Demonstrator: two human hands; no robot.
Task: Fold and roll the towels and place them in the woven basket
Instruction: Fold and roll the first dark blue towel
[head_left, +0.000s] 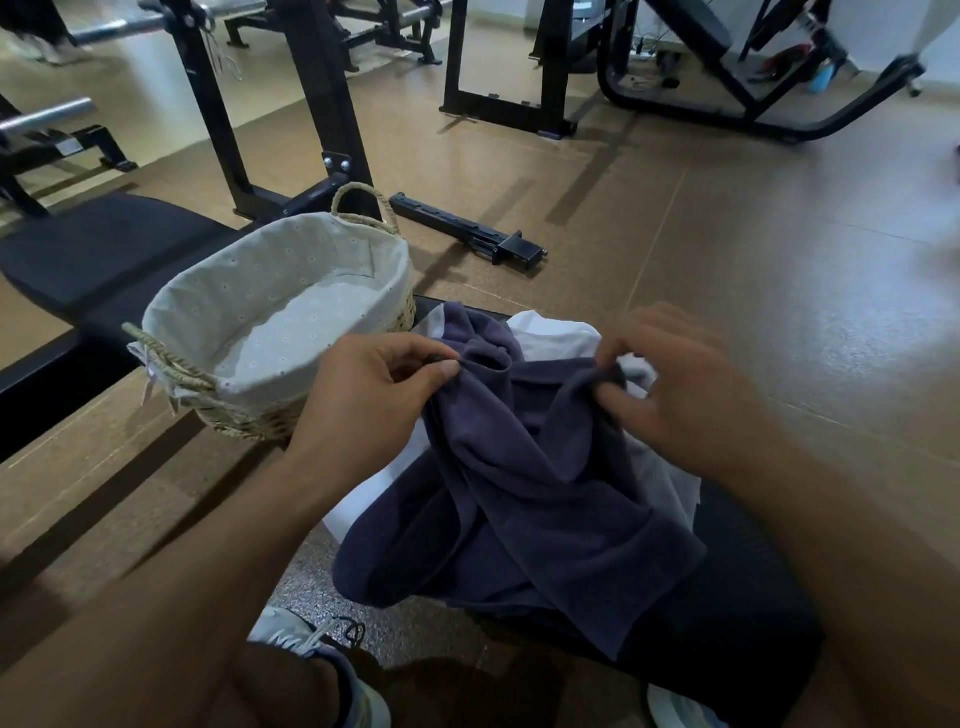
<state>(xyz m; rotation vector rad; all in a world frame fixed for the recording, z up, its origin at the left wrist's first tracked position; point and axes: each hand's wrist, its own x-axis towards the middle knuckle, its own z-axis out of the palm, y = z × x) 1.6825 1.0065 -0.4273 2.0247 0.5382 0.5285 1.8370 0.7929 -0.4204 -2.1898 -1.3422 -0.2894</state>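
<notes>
A person's left hand (363, 395) and right hand (675, 384) each pinch the top edge of a crumpled dark blue-grey terry towel (524, 483), lifting it over a white towel (558, 338) heaped on a black padded gym bench (737, 571). To the left, at the bench's far end, stands an oval woven straw basket (234, 415) with a pale fabric liner and rope handles.

Dark towel (524, 467): matt navy terry cloth, soft nap. White towel (558, 338): plain matt cloth. Woven basket (244, 415): rough straw weave, twisted rope handles, pale eyelet-cloth lining. Floor (727, 234): smooth, semi-gloss tan. Gym frames (332, 130): matt black metal.
</notes>
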